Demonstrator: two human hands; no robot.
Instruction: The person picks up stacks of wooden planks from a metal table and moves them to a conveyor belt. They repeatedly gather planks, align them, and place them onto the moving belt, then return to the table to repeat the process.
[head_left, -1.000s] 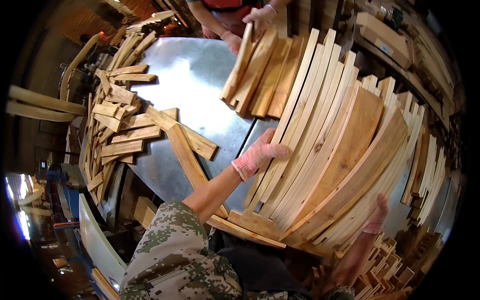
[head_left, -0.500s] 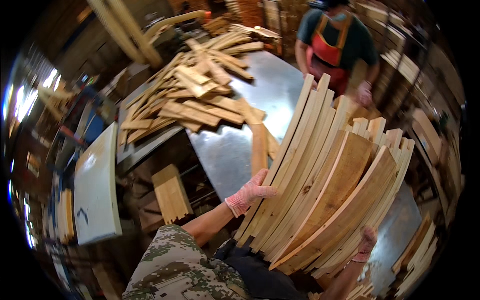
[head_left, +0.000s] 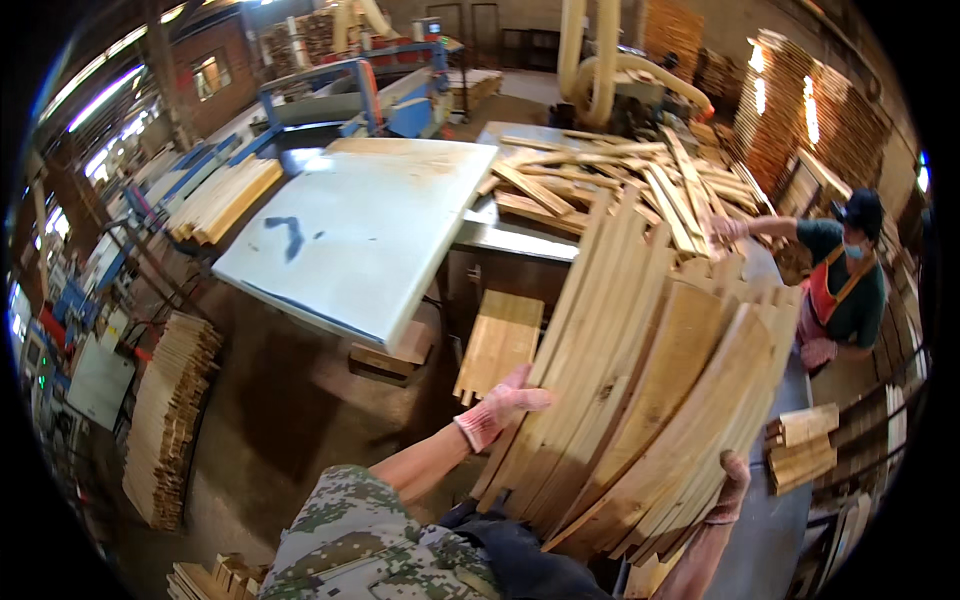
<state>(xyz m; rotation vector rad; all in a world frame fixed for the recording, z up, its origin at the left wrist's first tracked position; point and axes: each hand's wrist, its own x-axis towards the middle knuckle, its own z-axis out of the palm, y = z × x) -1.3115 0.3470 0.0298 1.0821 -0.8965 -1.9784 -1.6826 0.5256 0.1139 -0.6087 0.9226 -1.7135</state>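
Note:
A wide bundle of long wooden boards [head_left: 650,370] leans up in front of me, squeezed between my two hands. My left hand [head_left: 502,405], in a pinkish knit glove, is closed round the bundle's left edge with the thumb across the front board. On the opposite edge, my right hand [head_left: 732,487] in a similar glove grips low down near the boards' right side. Some of its fingers are hidden behind the wood. The boards are pale, and a couple in the middle are darker and curved. Their lower ends rest near my dark apron [head_left: 530,560].
A white-topped table [head_left: 370,230] stands ahead left. Behind the bundle, loose boards [head_left: 600,175] lie heaped on a metal table [head_left: 520,235]. At right a co-worker [head_left: 850,270] reaches toward that heap. Stacked boards [head_left: 170,420] stand on the floor at left, and short boards [head_left: 803,445] lie at right.
My view has swung left and up, bringing the white-topped table and machines into sight. The bundle stays between my hands. The co-worker's arm now stretches to the heap.

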